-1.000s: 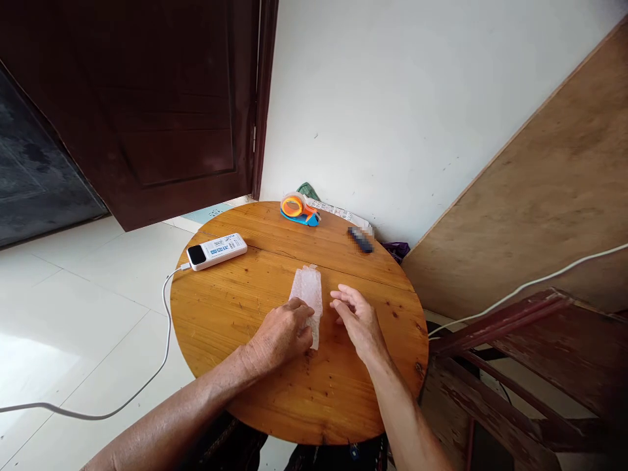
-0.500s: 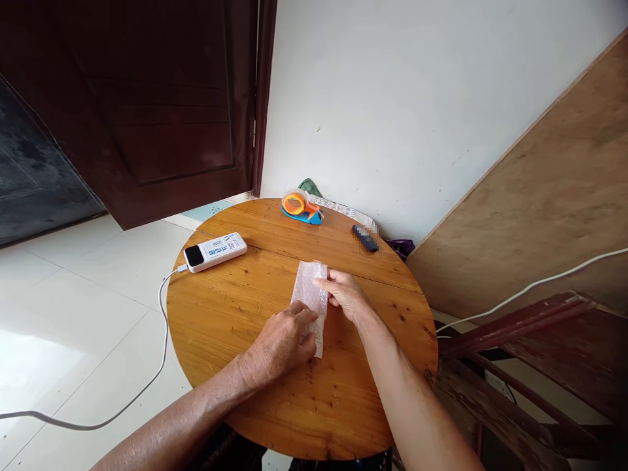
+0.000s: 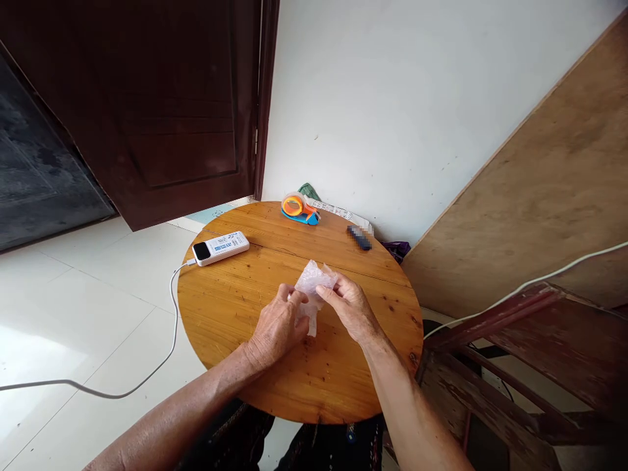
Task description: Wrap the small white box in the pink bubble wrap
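Note:
A small piece of pale bubble wrap (image 3: 312,277) is between my hands above the middle of the round wooden table, folded and crumpled. My right hand (image 3: 349,306) pinches its upper right side, thumb on top and fingers behind. On the left, my left hand (image 3: 280,323) has its curled fingers closed on the near left edge of the wrap. A loose end hangs below, between the hands. Whether anything lies inside the folds I cannot tell.
Around the wrap, the wooden table (image 3: 230,307) holds a white device (image 3: 228,247) with a cable, an orange and blue tape dispenser (image 3: 300,209) and a dark, partly blurred object (image 3: 359,238). A dark red wooden chair (image 3: 495,320) stands at the right, a white wall (image 3: 367,98) behind.
The bubble wrap went from lying long and flat to being bunched and folded in my hands. My left hand moved slightly left. The view has shifted a little.

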A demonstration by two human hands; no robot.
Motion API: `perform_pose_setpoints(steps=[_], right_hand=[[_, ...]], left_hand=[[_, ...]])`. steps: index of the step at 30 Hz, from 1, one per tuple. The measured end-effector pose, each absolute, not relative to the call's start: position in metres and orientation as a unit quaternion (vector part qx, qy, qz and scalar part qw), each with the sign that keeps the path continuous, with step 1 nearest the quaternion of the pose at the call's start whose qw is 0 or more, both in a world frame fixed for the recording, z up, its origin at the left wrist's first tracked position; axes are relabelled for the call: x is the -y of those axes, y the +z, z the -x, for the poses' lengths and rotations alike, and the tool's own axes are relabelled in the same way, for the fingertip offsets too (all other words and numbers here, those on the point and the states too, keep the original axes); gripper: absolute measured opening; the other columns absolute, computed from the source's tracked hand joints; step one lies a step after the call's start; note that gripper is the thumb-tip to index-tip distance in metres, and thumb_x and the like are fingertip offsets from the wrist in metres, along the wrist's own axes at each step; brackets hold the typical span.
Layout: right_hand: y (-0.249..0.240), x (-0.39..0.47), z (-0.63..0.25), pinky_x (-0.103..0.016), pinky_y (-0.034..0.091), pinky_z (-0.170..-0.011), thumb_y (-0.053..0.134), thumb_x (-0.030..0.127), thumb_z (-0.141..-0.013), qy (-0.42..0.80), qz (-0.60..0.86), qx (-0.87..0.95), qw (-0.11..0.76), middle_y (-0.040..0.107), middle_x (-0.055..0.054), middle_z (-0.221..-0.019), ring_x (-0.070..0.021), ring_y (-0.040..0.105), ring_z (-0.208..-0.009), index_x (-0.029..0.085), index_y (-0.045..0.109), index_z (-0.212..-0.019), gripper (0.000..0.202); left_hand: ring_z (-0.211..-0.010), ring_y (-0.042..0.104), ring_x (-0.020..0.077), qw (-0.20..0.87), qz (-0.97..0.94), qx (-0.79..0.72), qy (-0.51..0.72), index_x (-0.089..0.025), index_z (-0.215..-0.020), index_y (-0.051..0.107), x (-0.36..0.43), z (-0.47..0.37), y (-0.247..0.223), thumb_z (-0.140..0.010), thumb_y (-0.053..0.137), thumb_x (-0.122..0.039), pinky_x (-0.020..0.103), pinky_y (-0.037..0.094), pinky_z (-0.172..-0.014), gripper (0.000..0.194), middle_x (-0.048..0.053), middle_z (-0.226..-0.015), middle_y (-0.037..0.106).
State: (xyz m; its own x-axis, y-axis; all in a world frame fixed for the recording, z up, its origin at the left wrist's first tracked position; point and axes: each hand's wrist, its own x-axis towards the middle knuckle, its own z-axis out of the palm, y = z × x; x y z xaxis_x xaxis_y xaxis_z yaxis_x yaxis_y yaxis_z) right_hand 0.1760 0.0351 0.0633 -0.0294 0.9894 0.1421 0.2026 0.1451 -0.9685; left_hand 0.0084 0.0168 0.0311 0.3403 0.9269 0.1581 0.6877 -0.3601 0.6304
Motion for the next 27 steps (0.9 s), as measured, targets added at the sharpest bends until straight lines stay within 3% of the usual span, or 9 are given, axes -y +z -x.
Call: perform_pose_setpoints(steps=[3,7,9,13,15,18,23,27], right_hand=[[0.067,-0.020,-0.174,-0.030,0.051,-0.072,0.065,0.036,-0.080,0.367,0.521,0.629,0.445,0.070,-0.001,-0.081,-0.0192,0.062,-0.076,0.020,0.068,-0.088,0.018],[0.057,0.004,-0.166,-0.031,0.052,-0.079,0.061,0.033,-0.085,0.311,0.520,0.675,0.420,0.072,0.000,-0.086,-0.0198,0.065,-0.081,0.021,0.066,-0.083,0.013],[0.045,0.016,-0.162,-0.034,0.051,-0.090,0.057,0.028,-0.087,0.284,0.507,0.687,0.437,0.074,-0.002,-0.102,-0.0224,0.067,-0.097,0.023,0.065,-0.086,0.009],[0.022,0.032,-0.159,-0.041,0.044,-0.107,0.053,0.017,-0.087,0.234,0.470,0.709,0.470,0.070,-0.005,-0.121,-0.0232,0.060,-0.121,0.026,0.063,-0.095,0.016],[0.013,0.034,-0.160,-0.043,0.043,-0.109,0.054,0.012,-0.084,0.213,0.456,0.728,0.466,0.067,-0.006,-0.125,-0.0232,0.058,-0.125,0.026,0.061,-0.099,0.022],[0.004,0.031,-0.160,-0.045,0.043,-0.111,0.050,0.003,-0.079,0.174,0.441,0.752,0.459,0.065,-0.006,-0.129,-0.0224,0.056,-0.128,0.026,0.060,-0.102,0.034],[0.000,0.027,-0.158,-0.044,0.044,-0.110,0.039,-0.003,-0.077,0.130,0.443,0.758,0.460,0.068,-0.006,-0.125,-0.0199,0.058,-0.126,0.026,0.062,-0.097,0.042],[0.016,0.023,-0.161,-0.039,0.048,-0.104,0.045,0.005,-0.082,0.192,0.470,0.725,0.465,0.070,-0.005,-0.120,-0.0207,0.064,-0.117,0.025,0.064,-0.093,0.030]], left_hand=[[-0.106,0.060,0.0240,0.203,-0.742,-0.549,0.326,-0.023,-0.115,0.053,-0.012,-0.007,0.025,-0.078,0.064,-0.022,0.040,0.053,-0.092,0.039,0.006,-0.117,0.053],[-0.125,0.050,0.0282,0.213,-0.736,-0.525,0.371,-0.021,-0.133,0.043,-0.018,-0.006,0.017,-0.072,0.069,-0.017,0.045,0.045,-0.105,0.067,0.012,-0.134,0.049],[-0.126,0.051,0.0280,0.242,-0.757,-0.496,0.350,-0.020,-0.132,0.047,-0.023,-0.004,0.016,-0.072,0.069,-0.015,0.045,0.044,-0.106,0.064,0.013,-0.138,0.049],[-0.120,0.057,0.0231,0.309,-0.791,-0.418,0.323,-0.018,-0.114,0.062,-0.028,0.010,0.020,-0.082,0.060,-0.014,0.039,0.045,-0.105,0.033,0.012,-0.129,0.059],[-0.125,0.055,0.0224,0.331,-0.813,-0.365,0.309,-0.018,-0.120,0.061,-0.027,0.022,0.020,-0.083,0.059,-0.016,0.038,0.044,-0.108,0.038,0.012,-0.132,0.058],[-0.135,0.046,0.0251,0.318,-0.849,-0.323,0.271,-0.022,-0.137,0.050,-0.025,0.034,0.017,-0.078,0.065,-0.018,0.040,0.040,-0.112,0.061,0.011,-0.148,0.046],[-0.121,0.056,0.0174,0.313,-0.831,-0.348,0.301,-0.025,-0.132,0.056,-0.025,0.030,0.012,-0.079,0.051,-0.004,0.030,0.045,-0.105,0.058,0.006,-0.134,0.058],[-0.102,0.063,0.0181,0.322,-0.824,-0.359,0.298,-0.020,-0.119,0.064,-0.027,0.028,0.025,-0.079,0.059,-0.014,0.027,0.048,-0.090,0.041,0.005,-0.111,0.067]])
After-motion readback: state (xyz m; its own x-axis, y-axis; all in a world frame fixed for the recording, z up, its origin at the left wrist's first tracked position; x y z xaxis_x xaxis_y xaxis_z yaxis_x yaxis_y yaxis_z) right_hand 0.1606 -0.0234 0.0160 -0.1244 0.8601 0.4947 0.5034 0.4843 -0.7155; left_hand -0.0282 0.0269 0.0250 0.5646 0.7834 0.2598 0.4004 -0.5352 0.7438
